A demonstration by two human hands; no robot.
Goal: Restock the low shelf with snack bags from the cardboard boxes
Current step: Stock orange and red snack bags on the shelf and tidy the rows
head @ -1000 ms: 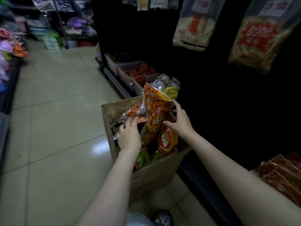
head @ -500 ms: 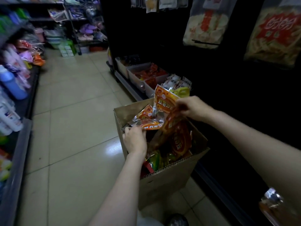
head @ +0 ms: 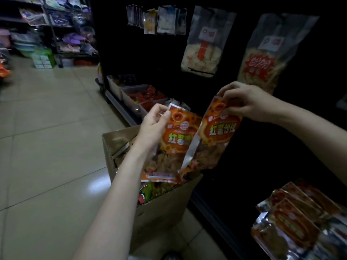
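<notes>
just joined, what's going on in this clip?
A person is restocking snacks in a shop aisle. The left hand pinches one orange snack bag by its top, and the right hand pinches a second orange bag the same way. Both bags hang above an open cardboard box on the floor, with more packets inside. Neither bag is on the shelf yet.
</notes>
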